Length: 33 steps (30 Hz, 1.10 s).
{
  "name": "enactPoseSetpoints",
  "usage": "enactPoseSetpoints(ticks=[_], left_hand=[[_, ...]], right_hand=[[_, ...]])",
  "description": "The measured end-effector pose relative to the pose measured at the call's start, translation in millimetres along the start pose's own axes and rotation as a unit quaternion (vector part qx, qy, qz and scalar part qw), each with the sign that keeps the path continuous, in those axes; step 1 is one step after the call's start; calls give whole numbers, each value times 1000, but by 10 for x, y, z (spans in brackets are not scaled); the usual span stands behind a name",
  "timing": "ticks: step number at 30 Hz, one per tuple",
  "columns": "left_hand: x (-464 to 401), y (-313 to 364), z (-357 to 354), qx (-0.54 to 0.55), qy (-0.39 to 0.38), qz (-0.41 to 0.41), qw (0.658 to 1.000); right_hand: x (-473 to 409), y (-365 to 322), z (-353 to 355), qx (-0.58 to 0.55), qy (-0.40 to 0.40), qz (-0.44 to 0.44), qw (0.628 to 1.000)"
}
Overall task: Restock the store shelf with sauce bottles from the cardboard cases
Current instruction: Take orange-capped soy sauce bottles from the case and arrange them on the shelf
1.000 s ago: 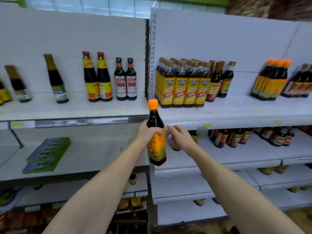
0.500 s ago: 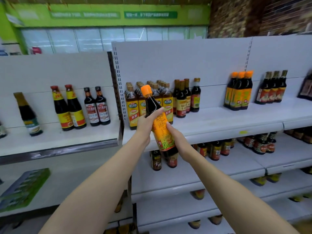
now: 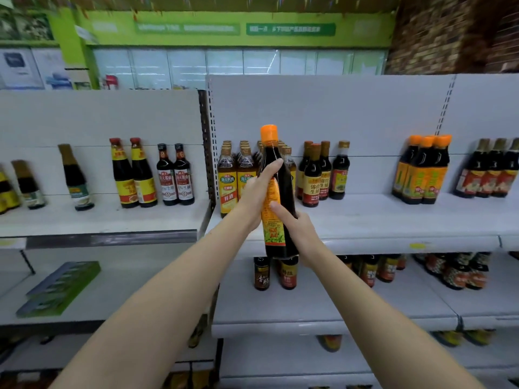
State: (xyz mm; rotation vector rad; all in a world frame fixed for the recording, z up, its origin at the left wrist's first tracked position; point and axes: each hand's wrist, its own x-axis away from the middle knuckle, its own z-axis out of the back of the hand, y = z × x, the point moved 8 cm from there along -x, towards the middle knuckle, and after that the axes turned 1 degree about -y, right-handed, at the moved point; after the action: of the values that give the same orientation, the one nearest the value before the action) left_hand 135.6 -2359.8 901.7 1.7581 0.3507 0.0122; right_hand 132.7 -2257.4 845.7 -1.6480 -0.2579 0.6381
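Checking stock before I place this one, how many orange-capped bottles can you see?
4: one orange-capped bottle in both hands, left hand, right hand; three shelved at upper right. More may hide behind.

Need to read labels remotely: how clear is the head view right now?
Head view: the held bottle and middle shelf labels are fairly sharp; the green banner and the picture's edges smear with motion blur; wide-angle bending curves the shelf lines; lighting even, no harsh glare.

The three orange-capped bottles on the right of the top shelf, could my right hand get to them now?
Probably not yet: the right hand grips the held bottle; the shelf before the orange-capped bottles lies bare.
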Motion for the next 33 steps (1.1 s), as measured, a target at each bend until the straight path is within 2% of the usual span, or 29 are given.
enactPoseSetpoints(ticks=[4, 7, 10, 13, 15, 18, 21, 25, 29, 33], left_hand=[[-56, 245, 1, -46, 9, -12, 999], [-64, 318, -13, 4, 18, -6, 1000], [-95, 344, -33, 66, 17, -2, 998], [-191, 370, -117, 91, -20, -14, 996], [-225, 344, -302, 84, -66, -11, 994], [-203, 256, -647, 42, -108, -12, 993], [-269, 204, -906, -31, -79, -24, 996], [-388, 54, -1292, -115, -38, -7, 993], [-515, -185, -1651, -89, 57, -5, 994], [-583, -436, -2070, -49, 129, 1, 990]], right_hand=[[-30, -126, 0, 70, 17, 33, 997], [-44, -202, -37, 93, 26, 32, 995], [-94, -206, -54, 42, -8, -15, 999], [-82, -233, -1, -15, -38, -44, 998], [-38, -240, 84, -36, -47, -33, 998], [50, -190, 374, -27, -3, -8, 1000], [100, -209, 756, 34, 60, 32, 997], [88, -174, 1252, 79, 63, 42, 994], [42, -84, 1757, 77, 28, 42, 996], [63, 62, 2282, 86, -20, 5, 996]])
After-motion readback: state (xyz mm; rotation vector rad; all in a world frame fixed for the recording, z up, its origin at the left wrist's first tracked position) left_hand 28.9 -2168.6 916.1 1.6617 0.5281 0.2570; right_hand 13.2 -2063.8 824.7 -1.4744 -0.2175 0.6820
